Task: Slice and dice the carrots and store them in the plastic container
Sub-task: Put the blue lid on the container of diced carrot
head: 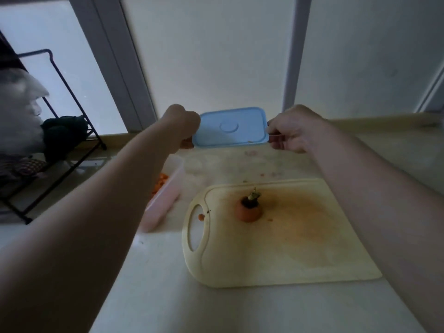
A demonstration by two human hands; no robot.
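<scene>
A light blue lid [231, 127] is held up above the far part of the counter. My left hand [181, 124] grips its left edge and my right hand [292, 129] pinches its right edge. Below my left forearm stands the clear plastic container [168, 191], with diced orange carrot [159, 185] showing inside; my arm hides much of it. On the pale cutting board [288, 241] sits a carrot top [248, 209] with its green stem stub, cut side down.
A black wire rack [62, 150] with dark cloths stands at the left on the counter. Small carrot bits [200, 216] lie by the board's handle hole. Frosted window panes [211, 56] rise behind the counter's back edge.
</scene>
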